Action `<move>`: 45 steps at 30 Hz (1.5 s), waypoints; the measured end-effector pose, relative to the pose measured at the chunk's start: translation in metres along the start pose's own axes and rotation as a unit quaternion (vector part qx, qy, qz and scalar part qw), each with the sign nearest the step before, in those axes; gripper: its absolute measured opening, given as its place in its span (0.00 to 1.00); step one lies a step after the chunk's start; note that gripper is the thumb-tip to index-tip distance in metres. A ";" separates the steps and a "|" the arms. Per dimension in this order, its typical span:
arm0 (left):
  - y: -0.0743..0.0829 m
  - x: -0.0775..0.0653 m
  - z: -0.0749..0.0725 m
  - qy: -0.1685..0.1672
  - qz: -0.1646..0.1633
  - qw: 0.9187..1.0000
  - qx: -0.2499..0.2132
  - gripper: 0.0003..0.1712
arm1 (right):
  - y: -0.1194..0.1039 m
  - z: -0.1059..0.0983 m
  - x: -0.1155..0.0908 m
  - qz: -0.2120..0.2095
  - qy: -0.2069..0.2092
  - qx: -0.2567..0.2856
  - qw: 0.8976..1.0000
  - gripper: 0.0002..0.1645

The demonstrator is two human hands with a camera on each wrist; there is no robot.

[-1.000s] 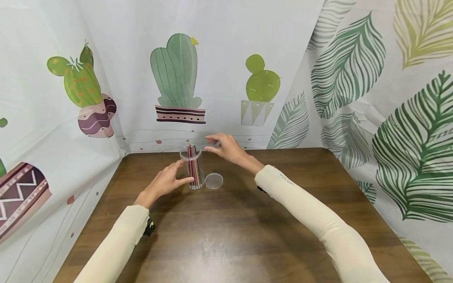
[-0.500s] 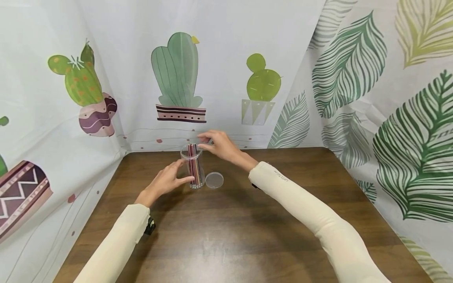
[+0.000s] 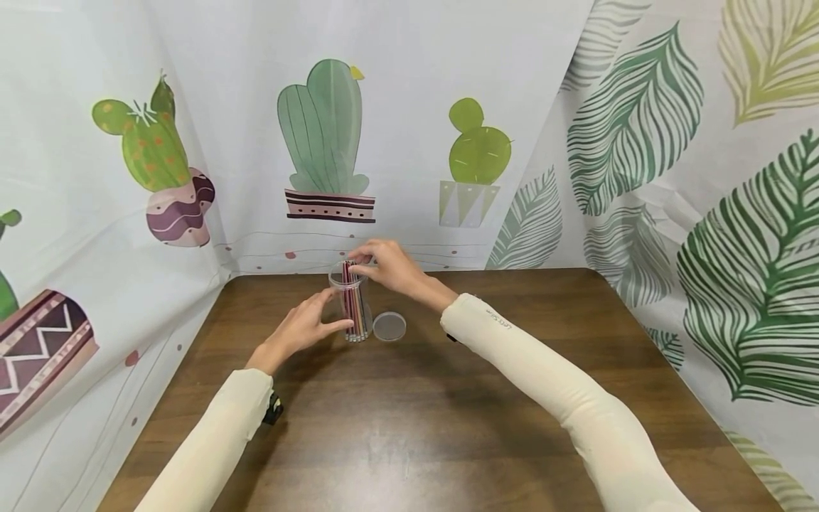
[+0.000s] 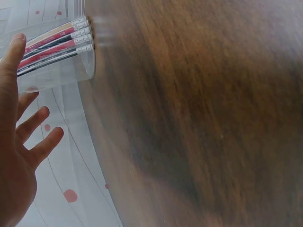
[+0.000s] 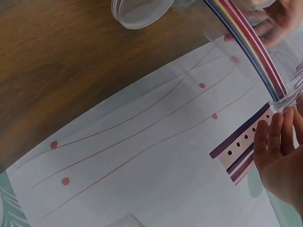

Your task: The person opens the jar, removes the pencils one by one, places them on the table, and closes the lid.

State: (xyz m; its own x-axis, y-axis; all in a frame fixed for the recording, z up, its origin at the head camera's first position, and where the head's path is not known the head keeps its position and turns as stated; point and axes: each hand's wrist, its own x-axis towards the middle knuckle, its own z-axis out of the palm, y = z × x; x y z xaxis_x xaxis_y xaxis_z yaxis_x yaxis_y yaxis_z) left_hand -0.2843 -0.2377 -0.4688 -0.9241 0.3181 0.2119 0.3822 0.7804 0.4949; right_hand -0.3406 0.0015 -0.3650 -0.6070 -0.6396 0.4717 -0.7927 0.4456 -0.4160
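Observation:
A clear plastic jar point(image 3: 333, 282) stands upright near the table's back edge. It holds a bundle of pencils point(image 3: 353, 307), their eraser ends down in the left wrist view. My left hand point(image 3: 299, 328) is at the jar's left side, thumb in front and fingers loosely spread; its thumb overlaps the jar wall point(image 4: 86, 66) in the left wrist view. At the jar's mouth, my right hand point(image 3: 392, 267) reaches over with gently bent fingers. In the right wrist view its fingertips lie right at the rim, beside the pencils' upper ends point(image 5: 271, 78).
A round clear lid point(image 3: 389, 326) lies on the brown wooden table point(image 3: 409, 405), just right of the jar. Close behind the table hangs a white cloth point(image 3: 409, 142) printed with cacti and leaves.
My right hand has moved left, from beside the jar to over its rim and the pencil tops. The left hand, jar and lid have stayed put.

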 end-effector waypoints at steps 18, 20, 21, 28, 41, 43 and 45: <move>-0.001 0.001 0.001 0.001 0.003 1.000 0.004 0.50 | 0.000 0.005 0.001 0.006 -0.009 -0.025 1.000 0.12; -0.001 0.001 0.001 0.000 0.003 1.000 0.004 0.50 | 0.000 0.006 0.001 0.005 -0.008 -0.029 1.000 0.11; -0.001 0.001 0.001 0.000 0.003 1.000 0.004 0.50 | 0.000 0.006 0.001 0.005 -0.007 -0.032 0.999 0.11; -0.001 0.001 0.001 0.000 0.006 1.000 0.003 0.50 | 0.001 0.005 0.001 0.010 0.000 -0.031 0.999 0.09; -0.001 0.001 0.001 -0.001 0.008 1.000 0.004 0.50 | -0.002 0.005 0.002 0.020 -0.007 -0.035 0.999 0.08; -0.001 0.002 0.001 -0.002 0.008 1.000 0.004 0.50 | -0.003 0.005 0.002 0.023 -0.007 -0.034 0.999 0.08; -0.002 0.002 0.001 -0.003 0.007 1.000 0.004 0.51 | -0.003 0.005 0.003 0.028 -0.005 -0.035 0.999 0.08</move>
State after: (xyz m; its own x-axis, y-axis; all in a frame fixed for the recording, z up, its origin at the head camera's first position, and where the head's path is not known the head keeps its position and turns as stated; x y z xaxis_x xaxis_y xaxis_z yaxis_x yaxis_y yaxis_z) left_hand -0.2864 -0.2379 -0.4702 -0.9187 0.3324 0.2133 0.3950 0.7796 0.4860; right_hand -0.3392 -0.0046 -0.3660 -0.6504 -0.6189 0.4404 -0.7595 0.5232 -0.3865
